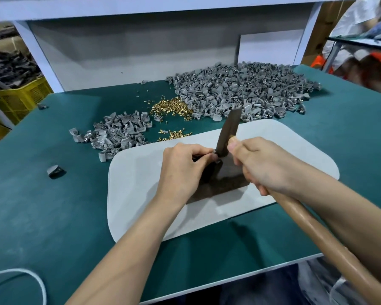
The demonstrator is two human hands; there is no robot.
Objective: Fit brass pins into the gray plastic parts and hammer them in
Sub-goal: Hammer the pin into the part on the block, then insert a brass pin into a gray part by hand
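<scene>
Reaches in from the lower edge with the bare left forearm (pixel 128 245) and right forearm (pixel 339 203), converging toward the middle. Pinches a gray plastic part (pixel 208 172) with the left hand (pixel 185 166), knuckles up, fingertips and thumb curled together at its top, wrist straight. Wraps the right hand (pixel 266 168) round the wooden hammer handle (pixel 306 221) close under the head, thumb laid along the top pointing forward, fingers curled beneath. Holds the two hands just beside each other, apart.
</scene>
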